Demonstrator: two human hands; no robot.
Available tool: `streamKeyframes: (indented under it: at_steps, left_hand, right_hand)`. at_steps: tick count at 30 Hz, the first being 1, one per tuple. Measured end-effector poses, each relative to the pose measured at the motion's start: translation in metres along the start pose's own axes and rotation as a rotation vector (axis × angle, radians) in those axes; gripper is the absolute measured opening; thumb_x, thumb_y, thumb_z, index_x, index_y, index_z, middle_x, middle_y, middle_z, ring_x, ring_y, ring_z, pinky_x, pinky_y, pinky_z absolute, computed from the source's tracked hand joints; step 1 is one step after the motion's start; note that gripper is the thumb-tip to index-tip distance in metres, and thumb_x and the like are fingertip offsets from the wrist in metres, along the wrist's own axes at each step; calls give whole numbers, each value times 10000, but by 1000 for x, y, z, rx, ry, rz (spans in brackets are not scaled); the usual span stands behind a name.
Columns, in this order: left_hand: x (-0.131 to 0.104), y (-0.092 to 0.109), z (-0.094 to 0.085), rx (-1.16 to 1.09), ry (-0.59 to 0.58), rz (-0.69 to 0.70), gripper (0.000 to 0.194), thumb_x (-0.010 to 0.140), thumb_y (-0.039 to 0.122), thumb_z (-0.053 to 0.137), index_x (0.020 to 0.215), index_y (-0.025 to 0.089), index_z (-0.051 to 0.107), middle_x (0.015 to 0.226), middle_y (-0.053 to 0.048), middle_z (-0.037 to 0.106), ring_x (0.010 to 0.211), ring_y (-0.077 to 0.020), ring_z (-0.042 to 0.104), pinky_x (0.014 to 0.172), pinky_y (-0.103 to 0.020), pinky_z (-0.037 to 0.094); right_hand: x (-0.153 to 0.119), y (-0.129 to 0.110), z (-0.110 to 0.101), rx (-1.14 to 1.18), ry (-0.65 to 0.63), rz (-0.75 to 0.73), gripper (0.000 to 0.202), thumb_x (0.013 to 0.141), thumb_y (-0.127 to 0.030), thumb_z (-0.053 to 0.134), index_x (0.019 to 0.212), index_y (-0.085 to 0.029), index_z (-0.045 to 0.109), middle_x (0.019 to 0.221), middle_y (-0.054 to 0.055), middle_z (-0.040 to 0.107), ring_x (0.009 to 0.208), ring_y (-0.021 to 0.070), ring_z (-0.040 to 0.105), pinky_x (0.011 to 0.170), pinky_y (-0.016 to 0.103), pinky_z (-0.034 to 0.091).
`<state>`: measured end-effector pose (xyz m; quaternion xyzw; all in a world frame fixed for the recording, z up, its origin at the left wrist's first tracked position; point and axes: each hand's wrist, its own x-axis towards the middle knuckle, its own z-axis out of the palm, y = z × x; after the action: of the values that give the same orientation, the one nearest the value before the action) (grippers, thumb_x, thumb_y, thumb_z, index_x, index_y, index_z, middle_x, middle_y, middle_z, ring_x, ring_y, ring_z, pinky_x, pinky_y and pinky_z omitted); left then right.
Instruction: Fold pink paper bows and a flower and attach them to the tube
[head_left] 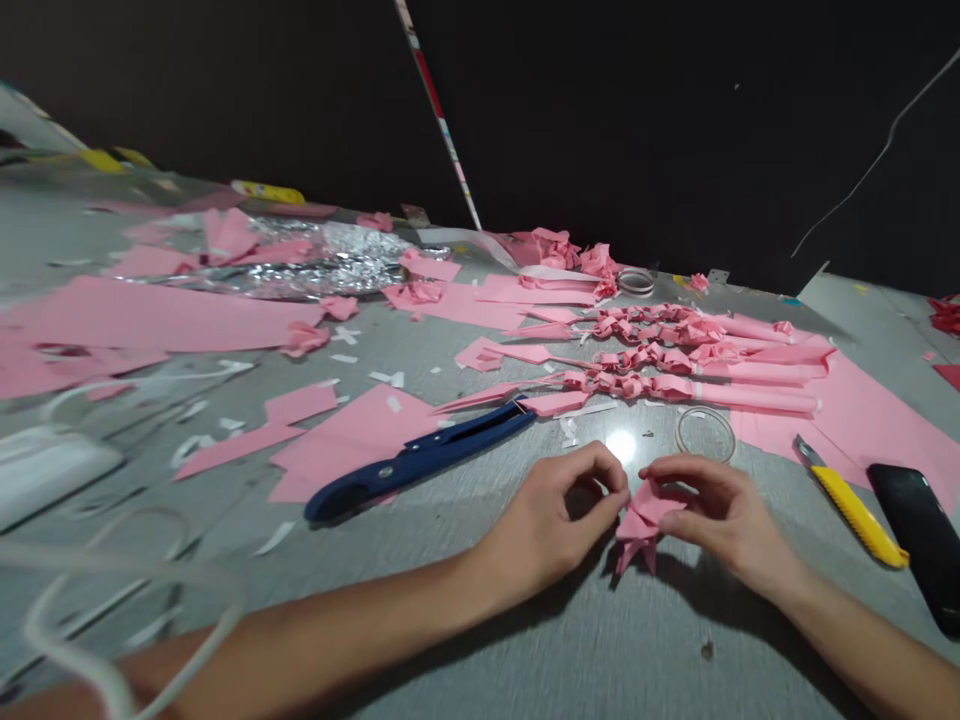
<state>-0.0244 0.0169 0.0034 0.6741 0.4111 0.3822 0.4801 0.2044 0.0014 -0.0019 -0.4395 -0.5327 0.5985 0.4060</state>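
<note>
A small folded piece of pink paper (643, 518) with pointed ends is held between my two hands, just above the grey table. My right hand (724, 520) pinches it from the right, thumb in front and fingers behind. At its left edge, the thumb and forefinger of my left hand (559, 510) are pressed together. Beyond my hands lie several pink paper chains (637, 355) with rolled paper sticks (757, 395). A blue-handled cutter (420, 460) rests to the left of my left hand, on sheets of pink paper (345, 440).
On the right lie a yellow box cutter (859, 515) and a black phone (915, 545). A roll of clear tape (705, 432) sits beyond my right hand. Silver foil (352, 260) and paper scraps spread across the back left. A white cable (67, 650) loops at the lower left.
</note>
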Motion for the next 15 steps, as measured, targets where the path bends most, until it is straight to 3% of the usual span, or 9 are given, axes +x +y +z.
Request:
streamKeyframes:
  at_steps: [6, 10, 15]
  left_hand:
    - [-2, 5, -2, -25, -81, 25, 155, 951, 337, 635, 949, 191, 687, 873, -27, 718, 809, -174, 664, 762, -304, 522]
    - [1, 2, 1, -150, -76, -96, 298, 881, 324, 736, 1145, 205, 666, 884, -7, 735, 790, -172, 672, 732, -293, 530]
    - [3, 1, 2, -212, -46, -53, 154, 900, 283, 713, 1024, 192, 711, 970, -30, 751, 906, -183, 706, 839, -308, 557]
  right_hand:
    - [-8, -7, 10, -251, 113, -114, 309, 856, -249, 832, 1161, -294, 834, 1247, 88, 795, 1124, 267, 760, 958, 448, 659]
    - [-12, -7, 14, -251, 112, -220, 346, 892, -265, 834, 1230, -331, 807, 1326, 88, 760, 1236, 281, 723, 973, 458, 668]
    - [-14, -2, 15, -213, 168, -298, 419, 921, -330, 848, 1328, -356, 754, 1426, 83, 697, 1294, 277, 686, 1056, 483, 626]
